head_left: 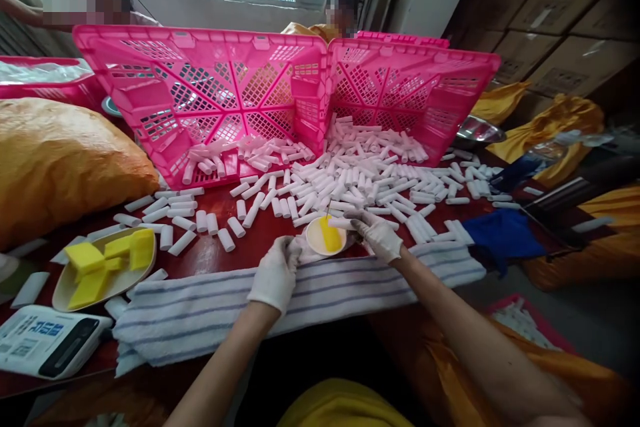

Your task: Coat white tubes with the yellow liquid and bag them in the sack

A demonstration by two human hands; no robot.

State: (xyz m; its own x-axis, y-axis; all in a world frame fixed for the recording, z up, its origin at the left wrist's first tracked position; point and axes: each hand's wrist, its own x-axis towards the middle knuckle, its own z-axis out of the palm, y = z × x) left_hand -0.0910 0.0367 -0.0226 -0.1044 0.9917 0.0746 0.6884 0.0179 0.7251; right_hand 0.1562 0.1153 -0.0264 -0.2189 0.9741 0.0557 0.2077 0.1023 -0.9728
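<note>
My left hand (275, 275), in a white glove, has its fingers curled at the left side of a small white bowl (311, 237). What those fingers grip, if anything, I cannot make out. A yellow sponge piece (331, 235) lies in the bowl. From the right, my gloved right hand (379, 236) pinches a short white tube (342, 223) over the bowl's rim. Beyond both hands, a large heap of similar white tubes (350, 177) spreads across the dark red table. A striped towel (210, 307) lies along the near edge, under my wrists.
Two pink plastic baskets (240, 110) lie tipped toward me behind the heap. At left are a dish (63, 290) of yellow sponge pieces, a white device (50, 340) and an orange sack (65, 167). A blue cloth (500, 233) lies at right. Two people are beyond the baskets.
</note>
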